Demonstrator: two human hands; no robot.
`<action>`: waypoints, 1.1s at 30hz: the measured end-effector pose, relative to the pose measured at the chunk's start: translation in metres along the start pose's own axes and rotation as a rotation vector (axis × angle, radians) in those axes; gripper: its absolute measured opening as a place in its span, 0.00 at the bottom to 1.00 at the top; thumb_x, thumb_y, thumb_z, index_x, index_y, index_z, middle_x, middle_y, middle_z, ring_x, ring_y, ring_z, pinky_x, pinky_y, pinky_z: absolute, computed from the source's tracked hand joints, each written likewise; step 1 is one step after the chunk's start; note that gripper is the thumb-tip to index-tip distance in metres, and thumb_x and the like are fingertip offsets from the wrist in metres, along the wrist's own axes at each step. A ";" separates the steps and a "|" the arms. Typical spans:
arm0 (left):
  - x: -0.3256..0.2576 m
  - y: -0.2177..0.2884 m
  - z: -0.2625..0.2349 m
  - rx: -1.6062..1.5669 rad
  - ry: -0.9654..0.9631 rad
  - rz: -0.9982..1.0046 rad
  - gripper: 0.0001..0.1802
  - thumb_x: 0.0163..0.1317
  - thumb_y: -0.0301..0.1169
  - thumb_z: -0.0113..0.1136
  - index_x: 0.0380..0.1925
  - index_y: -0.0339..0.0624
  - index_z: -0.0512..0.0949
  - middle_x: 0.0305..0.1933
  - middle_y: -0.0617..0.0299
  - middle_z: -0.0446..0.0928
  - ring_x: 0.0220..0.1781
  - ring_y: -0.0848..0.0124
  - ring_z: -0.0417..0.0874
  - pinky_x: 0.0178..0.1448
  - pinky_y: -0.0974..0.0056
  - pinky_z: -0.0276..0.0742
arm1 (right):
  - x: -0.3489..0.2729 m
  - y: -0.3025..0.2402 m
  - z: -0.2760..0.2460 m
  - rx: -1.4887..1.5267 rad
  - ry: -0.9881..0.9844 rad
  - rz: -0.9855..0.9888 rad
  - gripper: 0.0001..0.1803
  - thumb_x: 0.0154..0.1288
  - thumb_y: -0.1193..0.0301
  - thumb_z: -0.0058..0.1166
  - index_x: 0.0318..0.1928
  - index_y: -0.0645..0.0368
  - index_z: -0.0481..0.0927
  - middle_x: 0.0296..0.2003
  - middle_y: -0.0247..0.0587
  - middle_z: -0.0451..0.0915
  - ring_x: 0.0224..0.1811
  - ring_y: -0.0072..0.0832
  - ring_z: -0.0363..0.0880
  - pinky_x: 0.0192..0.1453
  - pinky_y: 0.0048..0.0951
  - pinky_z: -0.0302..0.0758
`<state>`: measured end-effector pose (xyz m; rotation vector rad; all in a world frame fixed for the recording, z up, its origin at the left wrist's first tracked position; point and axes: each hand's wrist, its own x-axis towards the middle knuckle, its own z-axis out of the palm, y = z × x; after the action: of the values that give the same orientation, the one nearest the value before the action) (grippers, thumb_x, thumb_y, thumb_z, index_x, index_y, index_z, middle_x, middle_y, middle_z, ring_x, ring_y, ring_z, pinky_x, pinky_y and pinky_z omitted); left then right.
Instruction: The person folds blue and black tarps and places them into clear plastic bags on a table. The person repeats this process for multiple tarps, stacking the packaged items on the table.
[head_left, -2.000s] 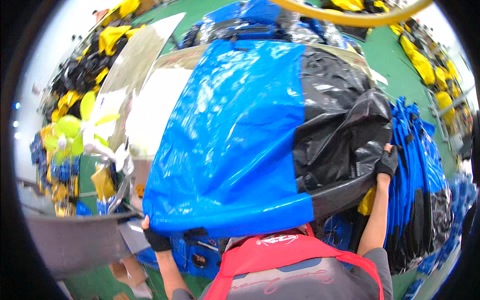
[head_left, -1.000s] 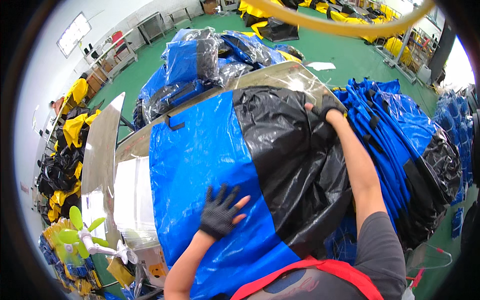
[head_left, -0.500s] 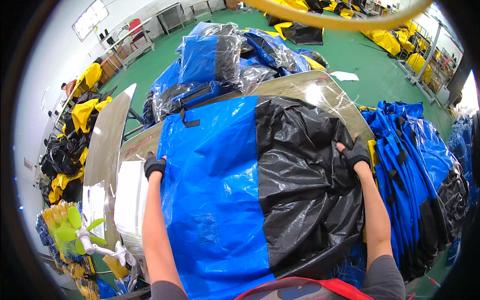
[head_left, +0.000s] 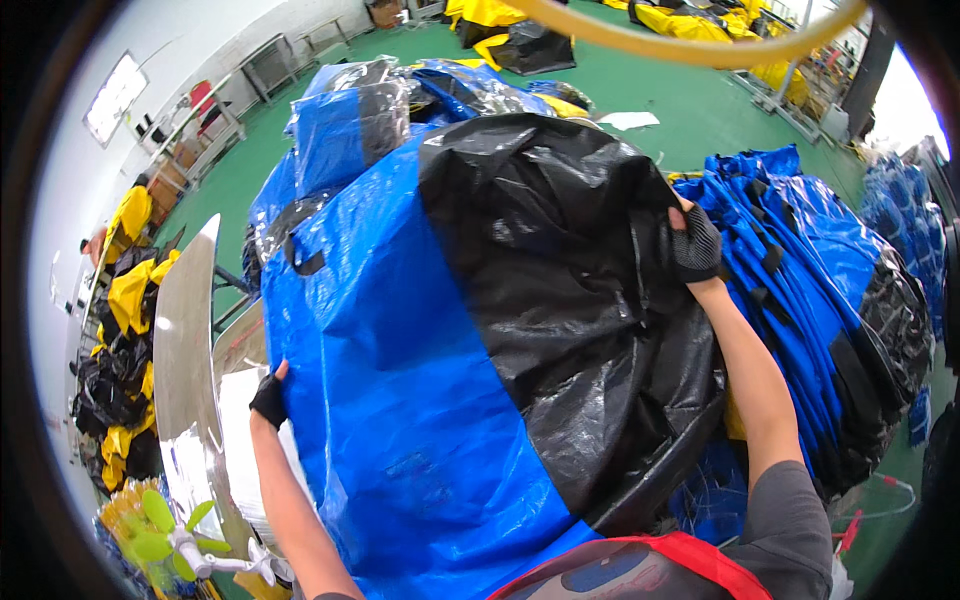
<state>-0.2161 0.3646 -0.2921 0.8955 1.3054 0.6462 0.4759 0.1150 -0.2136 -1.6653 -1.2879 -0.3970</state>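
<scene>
A large blue and black woven-plastic bag [head_left: 390,380] spreads in front of me over the table, its black side [head_left: 560,260] wrinkled and to the right. My left hand [head_left: 268,398], in a dark fingerless glove, grips the blue left edge, with the thumb showing and the other fingers mostly behind the plastic. On the far right edge, my right hand [head_left: 696,245] is closed on the black part. A short black strap [head_left: 305,262] sticks out near the bag's far left corner. Most of the tabletop beneath is hidden.
Plastic-wrapped blue and black bags [head_left: 340,120] are heaped beyond the table. To the right hangs a stack of blue bags [head_left: 800,290]. White sheets [head_left: 245,440] lie by my left forearm, near a green-bladed fan [head_left: 165,530]. Another tabletop [head_left: 185,320] stands at left.
The bag has been lifted and tilted, its right side swung farther away. My right hand has moved up and away, my left hand lower and nearer. The view has turned to the right.
</scene>
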 end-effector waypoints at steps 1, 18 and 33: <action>-0.012 -0.001 -0.003 0.056 -0.022 0.070 0.36 0.55 0.42 0.69 0.60 0.36 0.70 0.54 0.53 0.78 0.50 0.62 0.81 0.50 0.57 0.80 | 0.002 0.001 0.006 -0.026 0.022 -0.038 0.13 0.71 0.67 0.49 0.50 0.59 0.79 0.38 0.53 0.81 0.41 0.49 0.82 0.44 0.37 0.76; -0.104 -0.017 -0.008 -0.067 0.985 0.654 0.38 0.55 0.51 0.68 0.60 0.39 0.71 0.57 0.54 0.75 0.54 0.57 0.77 0.62 0.55 0.73 | 0.025 -0.044 -0.054 -0.689 -1.080 0.247 0.35 0.50 0.38 0.59 0.45 0.56 0.83 0.41 0.55 0.82 0.44 0.43 0.81 0.49 0.42 0.75; -0.164 -0.074 0.348 1.372 -0.206 1.277 0.38 0.58 0.59 0.55 0.62 0.46 0.69 0.68 0.46 0.64 0.73 0.47 0.57 0.75 0.46 0.48 | 0.109 -0.268 0.033 0.177 -0.135 -0.984 0.13 0.60 0.69 0.46 0.40 0.64 0.77 0.38 0.57 0.75 0.43 0.51 0.72 0.52 0.50 0.67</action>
<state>0.0908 0.1235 -0.2592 2.9262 0.7066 0.4674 0.2745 0.1995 -0.0212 -0.8186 -2.1290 -0.7178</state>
